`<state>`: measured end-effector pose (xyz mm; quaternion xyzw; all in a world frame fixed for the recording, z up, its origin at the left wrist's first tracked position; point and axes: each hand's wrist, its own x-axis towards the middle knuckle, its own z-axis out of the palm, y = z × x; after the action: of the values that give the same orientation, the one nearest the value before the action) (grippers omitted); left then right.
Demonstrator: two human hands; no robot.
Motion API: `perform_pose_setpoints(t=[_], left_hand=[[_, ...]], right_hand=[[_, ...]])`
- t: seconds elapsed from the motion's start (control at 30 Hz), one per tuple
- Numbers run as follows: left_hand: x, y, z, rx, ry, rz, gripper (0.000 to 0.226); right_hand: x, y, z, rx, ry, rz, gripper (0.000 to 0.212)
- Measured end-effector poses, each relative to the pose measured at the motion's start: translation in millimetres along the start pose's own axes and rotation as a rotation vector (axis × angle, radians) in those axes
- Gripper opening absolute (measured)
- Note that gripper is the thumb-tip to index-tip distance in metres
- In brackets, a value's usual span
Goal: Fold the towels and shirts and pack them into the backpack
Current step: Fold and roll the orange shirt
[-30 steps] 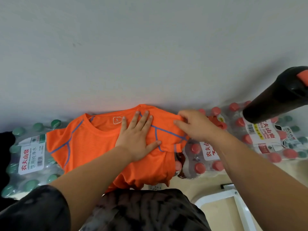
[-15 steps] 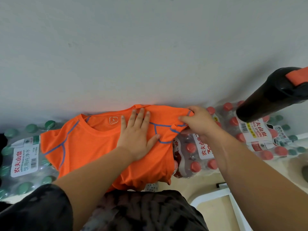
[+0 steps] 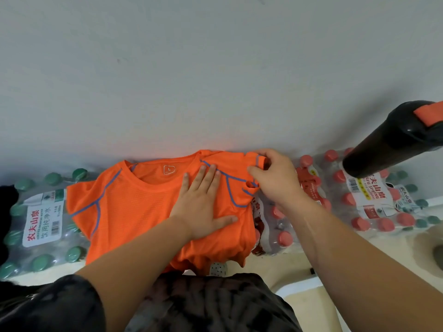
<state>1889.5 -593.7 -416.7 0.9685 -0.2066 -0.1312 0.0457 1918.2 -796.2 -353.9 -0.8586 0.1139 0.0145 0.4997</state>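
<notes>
At the bottom of the frame a dark patterned garment (image 3: 215, 305) worn by the person is seen, with both bare forearms reaching up from it. To the lower right a white frame (image 3: 299, 285) is seen on the beige floor (image 3: 275, 262).

Just beyond, the orange shirt (image 3: 134, 212) is found in the centre of the frame, spread face up over shrink-wrapped packs of bottled water. Its long axis is laid from bottom to top of the picture: the hem is draped over the near edge of the packs, and the collar (image 3: 153, 173) is pointed at the wall. One sleeve (image 3: 81, 200) is spread out to the left.

The left hand (image 3: 203, 207) is laid flat on the chest of the shirt, right of the collar, its grip released, the fingers straight and the thumb spread.

Further up and to the right, the other sleeve (image 3: 239, 188) is pinched by the right hand (image 3: 275, 178), its grip closed on the cuff between thumb and fingertips, so that the cloth is bunched there.

A green-capped pack (image 3: 40, 221) is seen at the left, and red-capped packs (image 3: 369, 200) at the right. Above these a black cylindrical object (image 3: 395, 140) with an orange band is seen slanting in from the right edge. The upper frame is filled by a grey wall (image 3: 215, 68).
</notes>
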Motion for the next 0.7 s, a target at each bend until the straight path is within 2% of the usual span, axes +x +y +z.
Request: perform_pose_setpoints(t=[0.13, 0.2, 0.3, 0.4, 0.57, 0.7], left_hand=[[-23.6, -18.9, -0.2, -0.039, 0.054, -0.031, 0.113], [-36.5, -29.6, 1.6, -0.045, 0.074, -0.062, 0.109], [-50.0, -43.0, 5.5, -0.050, 0.070, -0.086, 0.107], [-56.4, -50.3, 7.1, -0.040, 0.070, -0.118, 0.104], [-72.3, -72.3, 1.1, -0.089, 0.172, -0.240, 0.094], [-102.2, -114.4, -10.1, -0.133, 0.377, -0.418, 0.072]], right_hand=[[-8.3, -9.0, 31.7, -0.059, -0.085, -0.142, 0.030], [-13.3, -4.6, 48.4, -0.154, -0.146, -0.227, 0.038], [-24.4, 10.1, 67.0, -0.604, -0.283, -0.423, 0.069], [-36.2, 25.9, 72.7, -0.914, -0.412, -0.424, 0.091], [-34.1, 25.5, 78.5, -0.963, -0.470, -0.352, 0.101], [-39.7, 6.6, 85.3, -0.952, -0.369, -0.363, 0.098]])
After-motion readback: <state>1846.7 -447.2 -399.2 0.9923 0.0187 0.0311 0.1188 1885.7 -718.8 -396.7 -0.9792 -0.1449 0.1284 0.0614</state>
